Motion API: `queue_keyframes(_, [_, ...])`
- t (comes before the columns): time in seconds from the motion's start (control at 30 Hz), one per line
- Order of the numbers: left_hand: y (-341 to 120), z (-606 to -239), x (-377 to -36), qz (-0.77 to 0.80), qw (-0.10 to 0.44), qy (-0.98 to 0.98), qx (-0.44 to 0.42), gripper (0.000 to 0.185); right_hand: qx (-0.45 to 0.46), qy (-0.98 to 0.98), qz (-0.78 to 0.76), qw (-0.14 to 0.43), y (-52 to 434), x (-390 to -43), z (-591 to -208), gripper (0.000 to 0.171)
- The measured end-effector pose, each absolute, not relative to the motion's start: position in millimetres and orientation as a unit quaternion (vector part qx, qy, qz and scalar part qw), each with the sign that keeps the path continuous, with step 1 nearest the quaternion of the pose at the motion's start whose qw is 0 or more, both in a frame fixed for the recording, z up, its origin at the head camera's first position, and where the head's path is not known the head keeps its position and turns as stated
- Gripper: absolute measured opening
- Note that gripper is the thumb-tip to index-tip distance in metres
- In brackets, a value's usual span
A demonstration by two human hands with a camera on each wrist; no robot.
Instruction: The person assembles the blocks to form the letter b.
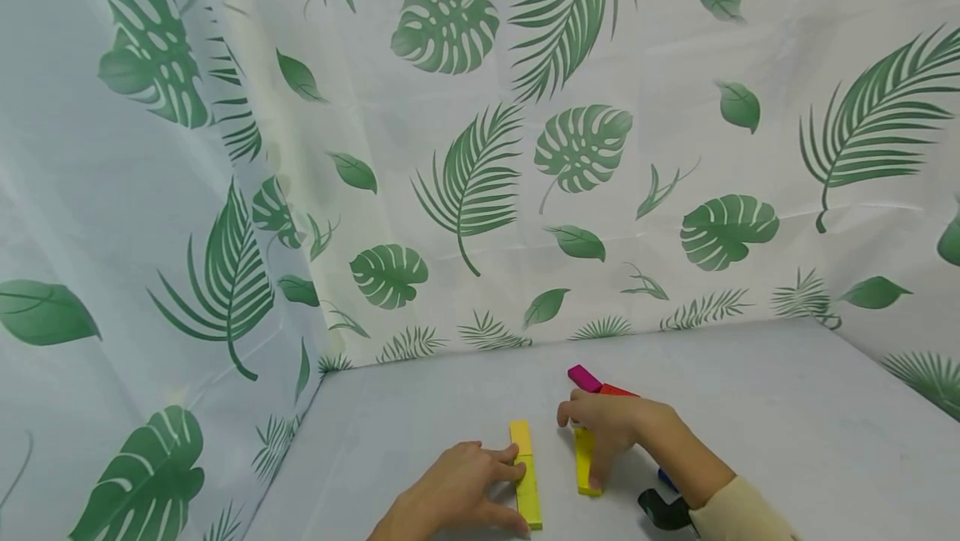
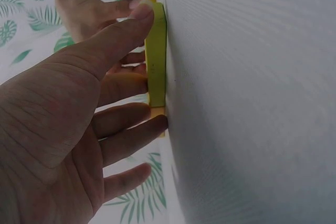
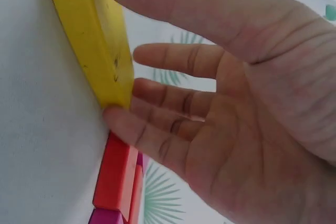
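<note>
In the head view, two blocks lie end to end in a line, a yellow-green block (image 1: 528,495) nearer and an orange-yellow block (image 1: 520,436) beyond it. My left hand (image 1: 467,487) grips the yellow-green one, thumb at its near end and fingers along the side and at the joint. To the right, my right hand (image 1: 611,428) holds a yellow block (image 1: 584,462) lengthwise, thumb at the near end and a fingertip at the far end. The right wrist view shows this yellow block (image 3: 86,40) close to the white surface, its far end near a red block (image 3: 113,177).
Past my right hand lie a magenta block (image 1: 584,378) and a red block (image 1: 618,390). A dark blue block (image 1: 666,479) and a black curved object (image 1: 663,510) are partly hidden by the right forearm. A leaf-print curtain (image 1: 480,149) hangs behind the white table (image 1: 420,408).
</note>
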State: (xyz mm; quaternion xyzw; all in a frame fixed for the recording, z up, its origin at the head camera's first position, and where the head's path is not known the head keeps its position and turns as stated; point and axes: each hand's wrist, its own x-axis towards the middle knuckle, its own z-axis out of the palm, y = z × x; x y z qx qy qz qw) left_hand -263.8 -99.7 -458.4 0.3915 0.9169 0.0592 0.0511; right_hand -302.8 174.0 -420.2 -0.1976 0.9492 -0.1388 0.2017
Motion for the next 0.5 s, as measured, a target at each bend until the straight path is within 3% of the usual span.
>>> queue_keyframes(0.5, [-100.8,-455.9,-262.3,0.059,0.045,0.914,0.399,0.068,-0.211,0.955,-0.138,0.157,166.3,-305.9,-423.7,0.062])
